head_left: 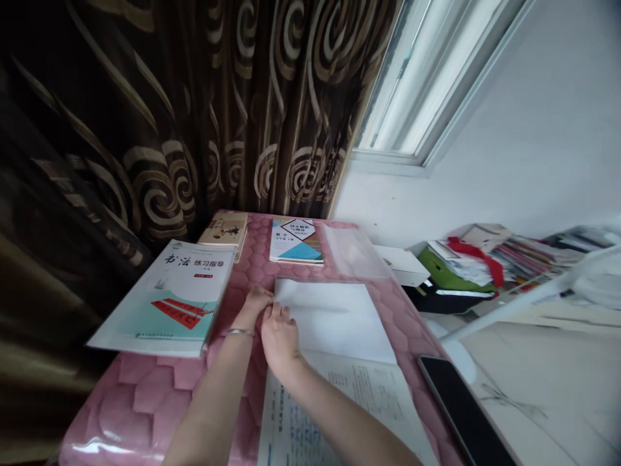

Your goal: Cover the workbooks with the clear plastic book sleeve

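Note:
Both my hands meet at the left edge of a clear plastic book cover (334, 317) lying over a white sheet on the pink quilted table (145, 382). My left hand (255, 303), with a thin bracelet at the wrist, pinches the cover's upper left corner, fingers curled. My right hand (279, 336) presses on the cover's left edge just below it, its fingers bent together. An open printed workbook (339, 408) lies under my right forearm, below the cover.
A white and teal calligraphy workbook (169, 298) lies at the left, overhanging the table edge. Two more books (295, 241) and a clear sleeve (354, 252) sit at the back. A dark phone (460, 408) lies at the right edge. Brown patterned curtain behind; cluttered papers at right.

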A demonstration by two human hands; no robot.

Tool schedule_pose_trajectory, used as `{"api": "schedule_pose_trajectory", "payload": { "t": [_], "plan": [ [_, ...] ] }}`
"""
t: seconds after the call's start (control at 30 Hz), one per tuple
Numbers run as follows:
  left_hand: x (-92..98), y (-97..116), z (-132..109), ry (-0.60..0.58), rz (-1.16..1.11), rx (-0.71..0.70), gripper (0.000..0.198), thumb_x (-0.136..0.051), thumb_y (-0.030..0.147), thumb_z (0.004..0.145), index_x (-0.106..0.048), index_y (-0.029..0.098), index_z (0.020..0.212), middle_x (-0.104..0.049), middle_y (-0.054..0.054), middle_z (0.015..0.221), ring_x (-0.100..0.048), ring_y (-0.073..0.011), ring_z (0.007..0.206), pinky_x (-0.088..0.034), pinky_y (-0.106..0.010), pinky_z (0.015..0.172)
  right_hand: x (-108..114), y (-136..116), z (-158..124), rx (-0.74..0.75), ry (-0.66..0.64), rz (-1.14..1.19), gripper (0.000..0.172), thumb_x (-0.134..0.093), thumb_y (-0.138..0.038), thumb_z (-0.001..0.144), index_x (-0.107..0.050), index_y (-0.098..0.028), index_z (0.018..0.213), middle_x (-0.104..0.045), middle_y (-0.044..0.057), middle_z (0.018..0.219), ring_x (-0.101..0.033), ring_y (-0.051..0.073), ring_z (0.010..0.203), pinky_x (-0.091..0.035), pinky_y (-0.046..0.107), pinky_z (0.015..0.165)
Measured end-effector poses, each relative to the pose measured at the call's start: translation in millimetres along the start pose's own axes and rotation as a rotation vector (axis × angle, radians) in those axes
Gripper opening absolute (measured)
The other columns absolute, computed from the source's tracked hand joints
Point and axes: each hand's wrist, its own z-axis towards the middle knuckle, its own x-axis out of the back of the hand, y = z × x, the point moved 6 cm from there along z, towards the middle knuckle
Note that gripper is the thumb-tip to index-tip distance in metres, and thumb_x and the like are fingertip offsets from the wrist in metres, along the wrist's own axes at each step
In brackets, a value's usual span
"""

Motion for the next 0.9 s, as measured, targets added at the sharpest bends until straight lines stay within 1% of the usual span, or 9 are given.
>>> {"api": "schedule_pose_trajectory", "payload": {
  "t": [0.1,0.17,0.23,0.33,0.4,0.47,0.57,0.7,0.9],
  "plan": [
    [0.2,-7.2,-0.6,-0.031,-0.037,0.043,0.016,-0.066,0.009,0.063,-0.071,0.016,0.077,-0.067,0.000,0.061,-0.064,-0.0148,0.064,-0.050,-0.023,0.065,0.1,0.3,2.5,-0.060,-0.011,0.026,0.036,-0.033,-0.002,0.090,-0.067,-0.007,0.102,-0.064,0.020,0.093,-0.062,0.024,0.083,-0.052,0.030,0.058],
    [0.4,-11.1,-2.3,-0.044,-0.068,0.064,0.020,-0.066,0.008,0.063,-0.072,0.016,0.080,-0.069,-0.001,0.064,-0.065,-0.0158,0.068,-0.050,-0.024,0.069,-0.1,-1.3,5.2,-0.076,-0.047,0.038,0.035,-0.035,0.001,0.087,-0.067,-0.004,0.102,-0.064,0.023,0.092,-0.063,0.025,0.082,-0.051,0.030,0.056],
    [0.1,-13.8,-4.9,-0.055,-0.103,0.079,0.020,-0.065,0.007,0.063,-0.071,0.015,0.081,-0.069,-0.001,0.065,-0.066,-0.0164,0.071,-0.051,-0.024,0.071,0.0,-4.1,9.8,-0.077,-0.114,0.026,0.036,-0.037,0.004,0.084,-0.067,0.001,0.103,-0.064,0.027,0.093,-0.063,0.028,0.083,-0.050,0.032,0.054],
    [-0.4,-16.1,-9.7,-0.062,-0.163,0.092,0.020,-0.066,0.007,0.064,-0.071,0.012,0.082,-0.069,-0.002,0.066,-0.066,-0.0167,0.073,-0.050,-0.025,0.073,1.1,-8.3,17.8,-0.069,-0.255,-0.031,0.037,-0.037,0.006,0.082,-0.066,0.006,0.104,-0.065,0.032,0.095,-0.065,0.033,0.088,-0.049,0.034,0.054],
    [0.3,-17.8,-12.8,-0.058,-0.200,0.102,0.022,-0.068,0.010,0.064,-0.070,0.010,0.087,-0.070,-0.003,0.067,-0.066,-0.0175,0.074,-0.051,-0.026,0.074,1.6,-11.7,21.3,-0.037,-0.345,-0.046,0.035,-0.039,0.006,0.082,-0.068,0.005,0.101,-0.066,0.032,0.092,-0.066,0.034,0.090,-0.048,0.034,0.054],
    [2.2,-20.7,-15.7,-0.051,-0.227,0.115,0.027,-0.071,0.011,0.063,-0.069,0.009,0.090,-0.070,-0.005,0.070,-0.067,-0.0189,0.075,-0.051,-0.028,0.074,1.8,-15.9,21.9,0.013,-0.391,-0.034,0.031,-0.043,0.005,0.083,-0.070,0.002,0.096,-0.068,0.029,0.087,-0.067,0.035,0.090,-0.048,0.033,0.055],
    [7.6,-28.0,-20.7,-0.031,-0.251,0.128,0.029,-0.069,0.012,0.063,-0.069,0.011,0.092,-0.071,-0.005,0.072,-0.068,-0.0204,0.077,-0.052,-0.030,0.075,1.5,-23.4,17.4,0.089,-0.361,-0.007,0.029,-0.046,0.002,0.083,-0.072,0.000,0.096,-0.070,0.029,0.084,-0.068,0.034,0.089,-0.048,0.034,0.054],
    [16.2,-40.5,-29.0,0.001,-0.258,0.140,0.027,-0.067,0.009,0.061,-0.069,0.013,0.088,-0.070,-0.005,0.072,-0.069,-0.0209,0.079,-0.053,-0.030,0.078,-3.0,-34.4,6.0,0.154,-0.313,0.013,0.028,-0.048,0.001,0.081,-0.071,0.003,0.098,-0.069,0.030,0.082,-0.069,0.033,0.083,-0.049,0.036,0.054],
    [22.2,-47.8,-35.0,0.028,-0.260,0.126,0.022,-0.067,0.009,0.058,-0.067,0.016,0.079,-0.069,-0.003,0.070,-0.069,-0.0208,0.080,-0.054,-0.029,0.075,-1.3,-41.4,0.0,0.152,-0.282,0.048,0.029,-0.049,0.002,0.080,-0.070,0.005,0.100,-0.070,0.030,0.084,-0.068,0.033,0.082,-0.050,0.037,0.055]
  ]
}}
